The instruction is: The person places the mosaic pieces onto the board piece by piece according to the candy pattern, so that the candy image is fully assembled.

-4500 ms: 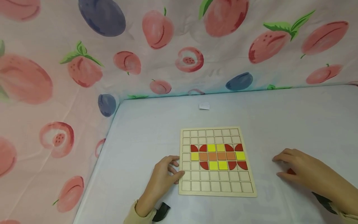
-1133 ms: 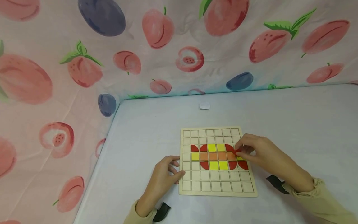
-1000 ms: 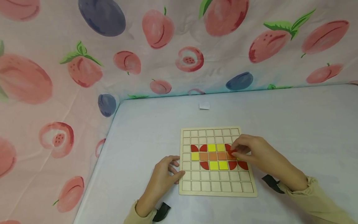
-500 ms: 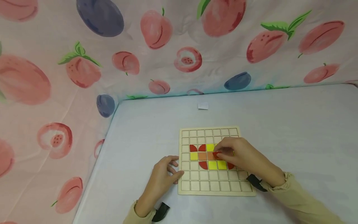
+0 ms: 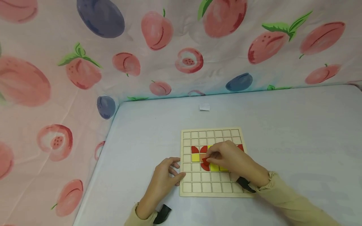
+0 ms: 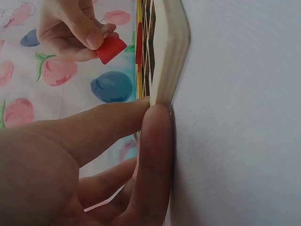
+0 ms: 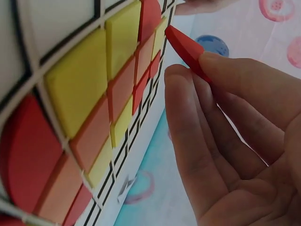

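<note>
Only wrist-view: red piece (image 6: pixel 111 49) clear of board (image 6: pixel 165 56)

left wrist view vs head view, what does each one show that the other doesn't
Only the left wrist view shows the thick side edge of the pale wooden grid board, with the left hand pressing its fingers against that edge, and the red piece held clear of the board.

Only the head view shows the board's whole grid from above, the yellow square tile, the small white paper scrap and the light blue tabletop.

Both show the right hand pinching the red piece, and the fruit-print cloth.
</note>
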A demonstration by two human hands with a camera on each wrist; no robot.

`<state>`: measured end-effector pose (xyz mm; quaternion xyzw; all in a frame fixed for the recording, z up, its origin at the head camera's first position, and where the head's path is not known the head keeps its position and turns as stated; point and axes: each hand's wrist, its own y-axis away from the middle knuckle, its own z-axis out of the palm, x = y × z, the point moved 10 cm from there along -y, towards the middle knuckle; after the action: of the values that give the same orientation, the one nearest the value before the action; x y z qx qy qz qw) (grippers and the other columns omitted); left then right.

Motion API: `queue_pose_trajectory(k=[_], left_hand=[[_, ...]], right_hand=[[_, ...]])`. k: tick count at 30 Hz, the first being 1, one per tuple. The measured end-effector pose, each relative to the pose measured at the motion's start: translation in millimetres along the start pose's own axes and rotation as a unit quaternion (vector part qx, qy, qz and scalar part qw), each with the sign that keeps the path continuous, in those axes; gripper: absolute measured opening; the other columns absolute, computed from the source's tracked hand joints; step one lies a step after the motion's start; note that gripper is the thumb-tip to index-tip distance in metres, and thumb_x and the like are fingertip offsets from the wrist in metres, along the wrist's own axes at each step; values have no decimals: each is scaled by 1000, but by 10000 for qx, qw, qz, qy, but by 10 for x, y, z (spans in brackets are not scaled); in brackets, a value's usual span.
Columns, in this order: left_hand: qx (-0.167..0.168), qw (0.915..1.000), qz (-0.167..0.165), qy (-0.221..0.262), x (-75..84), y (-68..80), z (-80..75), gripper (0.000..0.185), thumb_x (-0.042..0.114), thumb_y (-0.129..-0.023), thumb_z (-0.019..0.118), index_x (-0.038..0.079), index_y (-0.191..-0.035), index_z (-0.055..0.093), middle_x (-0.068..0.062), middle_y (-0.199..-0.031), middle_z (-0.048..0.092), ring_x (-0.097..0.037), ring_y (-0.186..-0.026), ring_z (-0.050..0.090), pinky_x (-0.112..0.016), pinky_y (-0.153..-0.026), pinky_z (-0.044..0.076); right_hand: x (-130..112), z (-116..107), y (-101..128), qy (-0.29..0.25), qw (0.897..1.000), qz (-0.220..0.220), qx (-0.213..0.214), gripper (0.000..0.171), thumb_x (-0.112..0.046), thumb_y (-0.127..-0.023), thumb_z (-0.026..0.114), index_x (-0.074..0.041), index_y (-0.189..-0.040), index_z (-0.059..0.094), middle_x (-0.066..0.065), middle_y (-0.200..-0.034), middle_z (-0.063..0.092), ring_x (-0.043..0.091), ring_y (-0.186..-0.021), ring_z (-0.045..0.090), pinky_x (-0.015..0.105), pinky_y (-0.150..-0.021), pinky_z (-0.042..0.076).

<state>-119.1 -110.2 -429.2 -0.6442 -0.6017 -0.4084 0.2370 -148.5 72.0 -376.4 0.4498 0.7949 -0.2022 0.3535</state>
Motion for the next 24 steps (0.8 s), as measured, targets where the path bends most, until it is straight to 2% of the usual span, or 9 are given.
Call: queue_pose_trajectory(k=[15, 24], left_hand=[[-25, 10000, 23, 9, -6, -5, 10, 48, 3, -81, 80, 0, -125, 61, -6, -100, 59, -13, -77, 60, -18, -52, 56], [-10, 10000, 65, 36, -1, -5, 6, 48, 3, -80, 80, 0, -125, 61, -7, -100, 59, -13, -77, 60, -19, -52, 56]], right_hand=[[-60, 283, -120, -120, 9992, 42, -378, 7, -6, -85, 76, -11, -82, 73, -8, -76, 66, 2, -67, 56, 17, -62, 53], [-57, 371, -156, 144, 9991, 80, -386, 16, -4, -84, 76, -13, -75, 67, -10, -67, 58, 2, -60, 50, 18, -56, 49]])
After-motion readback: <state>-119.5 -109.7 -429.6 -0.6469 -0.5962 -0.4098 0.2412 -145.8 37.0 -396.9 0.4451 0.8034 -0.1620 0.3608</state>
